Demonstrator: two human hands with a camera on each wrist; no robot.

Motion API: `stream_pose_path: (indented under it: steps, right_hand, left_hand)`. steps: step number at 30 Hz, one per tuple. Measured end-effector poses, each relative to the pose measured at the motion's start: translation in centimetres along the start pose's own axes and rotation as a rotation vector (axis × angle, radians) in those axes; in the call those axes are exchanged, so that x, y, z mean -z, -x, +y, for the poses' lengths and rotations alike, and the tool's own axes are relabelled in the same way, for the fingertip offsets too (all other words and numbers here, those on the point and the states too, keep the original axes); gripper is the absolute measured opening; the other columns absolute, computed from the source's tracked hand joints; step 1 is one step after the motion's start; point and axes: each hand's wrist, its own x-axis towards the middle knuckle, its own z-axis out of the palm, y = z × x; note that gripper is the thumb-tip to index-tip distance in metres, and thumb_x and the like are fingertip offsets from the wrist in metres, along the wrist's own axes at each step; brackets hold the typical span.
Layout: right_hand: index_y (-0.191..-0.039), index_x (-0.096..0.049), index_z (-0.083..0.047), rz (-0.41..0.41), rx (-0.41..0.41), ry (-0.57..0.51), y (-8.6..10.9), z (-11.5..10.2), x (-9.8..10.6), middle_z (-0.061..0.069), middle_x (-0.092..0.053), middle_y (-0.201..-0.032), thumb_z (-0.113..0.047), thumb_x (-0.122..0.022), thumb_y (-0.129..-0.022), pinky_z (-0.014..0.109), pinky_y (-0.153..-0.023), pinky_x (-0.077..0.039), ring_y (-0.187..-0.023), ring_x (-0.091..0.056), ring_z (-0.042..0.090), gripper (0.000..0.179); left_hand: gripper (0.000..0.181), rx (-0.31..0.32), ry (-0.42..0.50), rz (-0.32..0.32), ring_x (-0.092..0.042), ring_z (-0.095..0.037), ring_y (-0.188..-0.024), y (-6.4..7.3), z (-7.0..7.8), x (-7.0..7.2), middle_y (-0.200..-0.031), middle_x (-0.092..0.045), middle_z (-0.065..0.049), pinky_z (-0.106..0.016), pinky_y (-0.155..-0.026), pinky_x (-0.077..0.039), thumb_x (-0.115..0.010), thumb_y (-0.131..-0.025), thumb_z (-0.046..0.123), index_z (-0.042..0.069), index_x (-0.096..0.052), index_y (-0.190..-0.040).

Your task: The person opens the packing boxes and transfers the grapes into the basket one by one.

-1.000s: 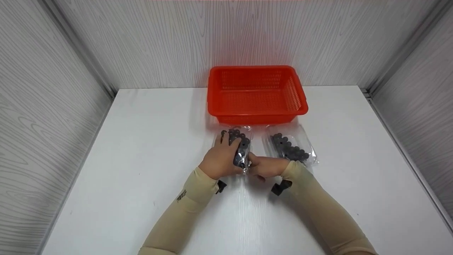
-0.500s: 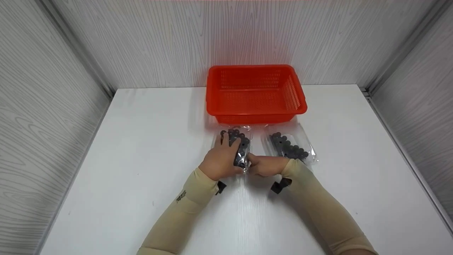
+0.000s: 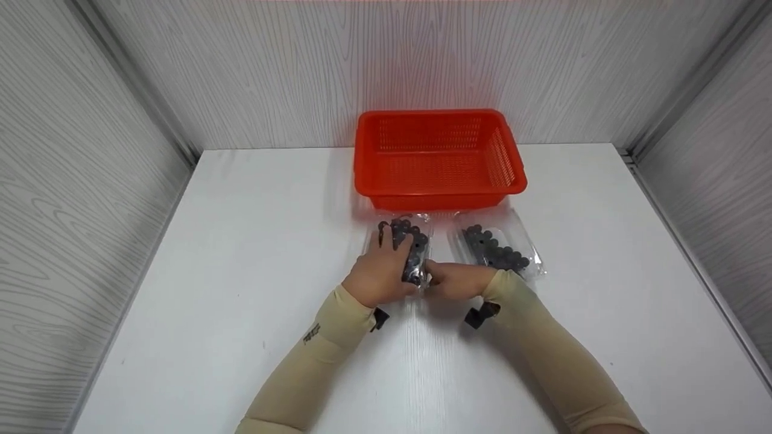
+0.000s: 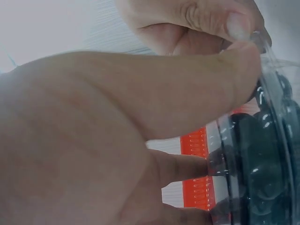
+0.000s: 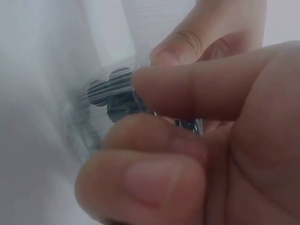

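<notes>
A clear plastic pack of dark, glossy round balls (image 3: pixel 416 262) lies in front of the basket, with both hands on it. My left hand (image 3: pixel 379 271) grips it, fingers spread over its left part and thumb at the near edge. In the left wrist view the balls (image 4: pixel 267 164) show through the clear wall beside the thumb (image 4: pixel 197 89). My right hand (image 3: pixel 455 280) pinches the pack's near right corner, its thumb tip close to the left thumb. In the right wrist view its other fingers (image 5: pixel 145 178) are curled and partly cover the pack (image 5: pixel 112 89).
Another clear pack with similar dark balls (image 3: pixel 497 247) lies to the right, partly behind the right wrist. A red plastic basket (image 3: pixel 437 202) stands behind both packs on the white tabletop (image 3: pixel 259 253). Wood-grain panels (image 3: pixel 422 60) enclose the back and sides.
A right-hand finger that stuck out below the hand a second ago is now tucked in. The pack's near end sits slightly farther from me. Both hands otherwise keep their places.
</notes>
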Motion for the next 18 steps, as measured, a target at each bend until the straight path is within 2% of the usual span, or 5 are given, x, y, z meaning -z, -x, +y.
stream_pose_path:
  steps: [6, 9, 12, 14, 18]
  right_hand:
    - [-0.157, -0.032, -0.013, 0.041, 0.021, -0.004, -0.1, 0.2, 0.0, 0.011, -0.053, -0.148, -0.028, -0.061, -0.104, 0.046, -0.118, -0.037, -0.140, -0.048, 0.028, 0.062]
    - [-0.148, -0.040, -0.013, 0.030, -0.030, -0.052, 0.3, 0.0, 0.1, 0.011, -0.063, -0.123, -0.028, -0.060, -0.105, 0.042, -0.093, -0.054, -0.105, -0.064, 0.025, 0.050]
    - [-0.133, -0.044, -0.010, 0.036, -0.102, -0.116, 0.6, -0.6, -0.1, 0.007, -0.062, -0.091, -0.026, -0.057, -0.106, 0.036, -0.063, -0.051, -0.067, -0.056, 0.019, 0.034]
    - [-0.127, -0.042, -0.005, 0.045, -0.122, -0.141, 0.7, -0.9, -0.2, 0.006, -0.057, -0.076, -0.023, -0.053, -0.107, 0.035, -0.056, -0.048, -0.056, -0.052, 0.018, 0.028]
    - [-0.123, -0.035, -0.002, 0.106, -0.116, -0.130, 0.5, -1.6, -0.7, 0.006, -0.057, -0.075, -0.016, -0.050, -0.107, 0.033, -0.053, -0.045, -0.051, -0.053, 0.018, 0.026]
  left_hand:
    - [0.098, 0.021, 0.019, 0.025, -0.029, -0.055, -0.147, 0.0, -0.3, 0.2, -0.163, -0.023, -0.035, -0.057, -0.105, -0.050, -0.082, -0.086, 0.047, 0.009, -0.034, -0.162]
    - [0.100, 0.018, 0.024, 0.016, -0.030, -0.053, -0.147, -0.1, -0.3, 0.2, -0.163, -0.024, -0.034, -0.057, -0.106, -0.049, -0.082, -0.084, 0.050, 0.009, -0.034, -0.162]
    - [0.101, 0.023, 0.021, 0.003, -0.030, -0.052, -0.148, -0.2, -0.3, 0.3, -0.163, -0.023, -0.033, -0.057, -0.107, -0.048, -0.082, -0.084, 0.054, 0.010, -0.034, -0.162]
    - [0.102, 0.024, 0.015, 0.001, -0.029, -0.052, -0.149, -0.2, -0.4, 0.3, -0.163, -0.023, -0.034, -0.057, -0.107, -0.047, -0.081, -0.084, 0.055, 0.010, -0.034, -0.162]
    - [0.099, 0.025, 0.006, 0.022, -0.029, -0.054, -0.147, -0.1, -0.6, 0.4, -0.162, -0.025, -0.035, -0.058, -0.105, -0.049, -0.080, -0.085, 0.055, 0.009, -0.036, -0.161]
